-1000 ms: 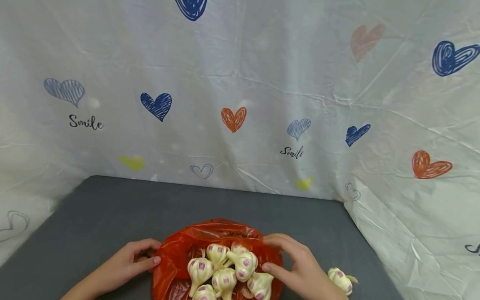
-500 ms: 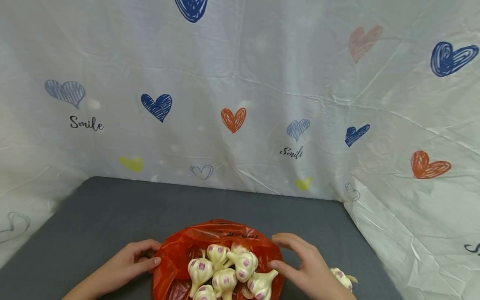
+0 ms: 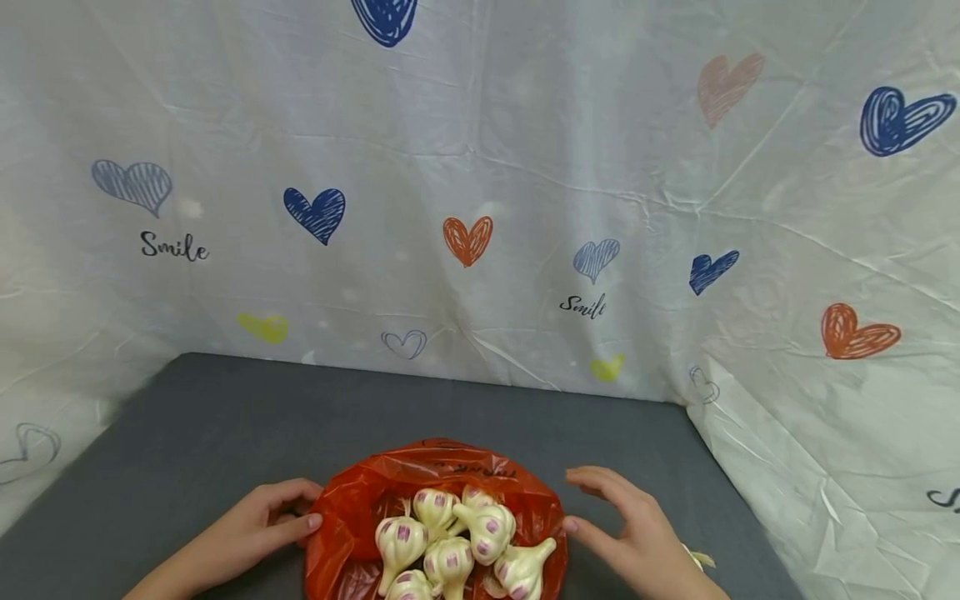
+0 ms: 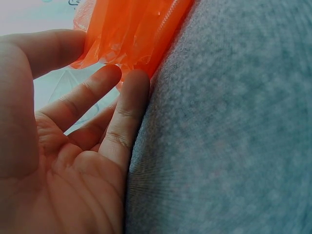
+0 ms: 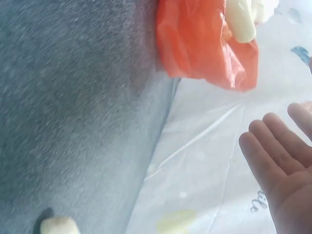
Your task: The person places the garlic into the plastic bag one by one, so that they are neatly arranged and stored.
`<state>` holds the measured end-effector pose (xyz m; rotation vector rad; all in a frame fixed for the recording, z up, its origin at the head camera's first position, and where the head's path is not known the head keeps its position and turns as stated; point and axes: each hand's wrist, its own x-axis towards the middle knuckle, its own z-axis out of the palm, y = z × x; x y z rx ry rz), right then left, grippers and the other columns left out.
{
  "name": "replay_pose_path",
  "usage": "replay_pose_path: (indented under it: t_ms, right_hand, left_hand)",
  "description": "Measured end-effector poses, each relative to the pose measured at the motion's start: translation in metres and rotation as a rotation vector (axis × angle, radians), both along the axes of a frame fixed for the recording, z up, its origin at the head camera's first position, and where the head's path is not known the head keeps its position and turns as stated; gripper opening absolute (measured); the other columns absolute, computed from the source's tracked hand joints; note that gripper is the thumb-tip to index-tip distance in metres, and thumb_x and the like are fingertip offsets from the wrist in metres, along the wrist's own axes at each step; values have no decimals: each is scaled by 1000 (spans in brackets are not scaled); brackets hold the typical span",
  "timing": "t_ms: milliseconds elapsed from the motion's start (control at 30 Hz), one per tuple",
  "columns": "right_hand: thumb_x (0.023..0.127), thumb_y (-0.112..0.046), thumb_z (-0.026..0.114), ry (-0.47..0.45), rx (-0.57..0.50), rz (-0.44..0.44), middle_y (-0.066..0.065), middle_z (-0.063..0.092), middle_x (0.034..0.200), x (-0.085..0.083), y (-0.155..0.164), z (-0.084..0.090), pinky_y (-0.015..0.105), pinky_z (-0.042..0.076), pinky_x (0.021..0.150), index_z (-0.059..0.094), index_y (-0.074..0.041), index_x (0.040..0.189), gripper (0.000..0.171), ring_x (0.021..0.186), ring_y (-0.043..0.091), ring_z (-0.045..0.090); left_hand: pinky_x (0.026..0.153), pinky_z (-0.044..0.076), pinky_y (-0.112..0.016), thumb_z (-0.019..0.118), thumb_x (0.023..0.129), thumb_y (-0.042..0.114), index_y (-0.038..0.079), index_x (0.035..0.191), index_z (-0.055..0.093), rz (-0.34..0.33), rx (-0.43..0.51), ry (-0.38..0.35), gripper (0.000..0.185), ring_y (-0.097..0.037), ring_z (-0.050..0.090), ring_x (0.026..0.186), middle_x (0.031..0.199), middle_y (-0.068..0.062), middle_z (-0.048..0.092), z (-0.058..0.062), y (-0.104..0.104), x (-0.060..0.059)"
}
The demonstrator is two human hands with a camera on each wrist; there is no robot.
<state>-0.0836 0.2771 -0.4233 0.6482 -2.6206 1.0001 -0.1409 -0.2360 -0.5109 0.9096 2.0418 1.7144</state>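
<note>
A red plastic bag point(image 3: 345, 508) stands wide open at the front of the table, holding several white garlic bulbs point(image 3: 448, 562) with purple patches. On the bag's left side, my left hand point(image 3: 255, 529) touches the plastic with relaxed thumb and fingertips point(image 4: 135, 85); a gap shows between thumb and index finger. Just off the right side is my right hand point(image 3: 630, 533), thumb and fingers spread, its thumb tip right at the bag's rim. In the right wrist view its fingers point(image 5: 278, 146) are straight and hold nothing.
One more garlic bulb point(image 3: 701, 560) lies on the dark grey table point(image 3: 420, 408) to the right, mostly hidden behind my right hand. A white sheet point(image 3: 525, 192) printed with hearts and "Smile" hangs around the table's back and sides.
My right hand has drawn away to the right from the bag's rim, covering more of the loose garlic bulb. The left hand and the bag have barely moved.
</note>
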Motion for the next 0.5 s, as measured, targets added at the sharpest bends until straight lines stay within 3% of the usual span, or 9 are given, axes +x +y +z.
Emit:
replay_pose_path:
  t_ms: [267,500]
  right_hand:
    - [99,-28,85,-3,4,-67,-14,70,135,3,9,-1,39,62,93,72,-30,136,39,119,9,70]
    - [100,-32,84,-23,20,-138,-18,69,133,7,17,1,43,62,94,72,-31,135,37,118,13,71]
  left_hand:
    - [83,62,-33,52,116,6,2,135,70,14,-6,3,26,-23,74,99,118,-9,77,1,1,0]
    - [84,62,-33,51,116,7,1,136,69,3,-4,-6,27,-24,74,100,119,-10,77,1,0,0]
